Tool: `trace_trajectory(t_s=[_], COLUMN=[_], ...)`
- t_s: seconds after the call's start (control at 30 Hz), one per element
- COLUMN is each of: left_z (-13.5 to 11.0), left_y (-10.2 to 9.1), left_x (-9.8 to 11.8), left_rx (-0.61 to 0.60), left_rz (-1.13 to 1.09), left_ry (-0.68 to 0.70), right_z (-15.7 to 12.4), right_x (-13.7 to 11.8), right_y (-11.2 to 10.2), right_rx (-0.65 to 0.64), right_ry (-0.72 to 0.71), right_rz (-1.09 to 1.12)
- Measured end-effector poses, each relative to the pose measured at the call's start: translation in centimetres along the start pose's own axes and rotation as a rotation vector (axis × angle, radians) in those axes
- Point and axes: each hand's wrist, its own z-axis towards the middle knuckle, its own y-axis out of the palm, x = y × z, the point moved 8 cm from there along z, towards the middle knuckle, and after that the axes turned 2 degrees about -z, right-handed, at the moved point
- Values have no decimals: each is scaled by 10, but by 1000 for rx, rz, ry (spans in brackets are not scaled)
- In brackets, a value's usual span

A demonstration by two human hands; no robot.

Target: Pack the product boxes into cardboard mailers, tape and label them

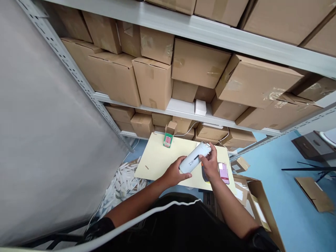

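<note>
looming before me is metal shelving (183, 26), and near its foot a pale yellow table (157, 157). over the table, a light blue cylinder (193, 159) slants: the left hand (173, 171) grips its lower end, the right hand (210, 168) pinches its upper end. the step looks like handling that top; the next move likely calls for a steady left grip.

Underside of pale cylinder (193, 161) out of sight, top cartons (283, 21) cropped
</note>
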Motion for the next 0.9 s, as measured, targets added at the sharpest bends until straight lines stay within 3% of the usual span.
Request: trace_trajectory(t_s=[0.07, 0.17, 0.2, 0.3, 0.37, 0.43, 0.57, 0.67, 0.77, 0.9], left_z=[3, 27, 43, 101, 141, 176, 215, 222, 211, 171], left_y=[-7, -30, -48, -122, -151, -164, -175, -178, -173, -148], left_x=[-4, -5, -6, -15, -28, -46, -86, -104, -110, -105], left_rx=[-98, -223, -155, 263, 299, 178, -1, 6, 76, 162], left_rz=[-19, -35, 17, 318, 533, 695, 750, 717, 708, 641], left_ry=[48, 164, 186, 156, 56, -29, -133, -137, -116, -23], right_z=[2, 4, 3, -4, -9, -15, -23, -26, -20, 4], right_x=[1, 8, 12, 30, 41, 48, 52, 54, 52, 39], right_y=[4, -4, -10, -27, -37, -45, -54, -58, -61, -54], right_rx=[-11, 89, 137, 245, 280, 291, 275, 251, 248, 266], right_ry=[-15, -25, -18, 31, 62, 78, 101, 148, 170, 128], right_rz=[-52, -108, -125, -195, -235, -255, -259, -232, -232, -246])
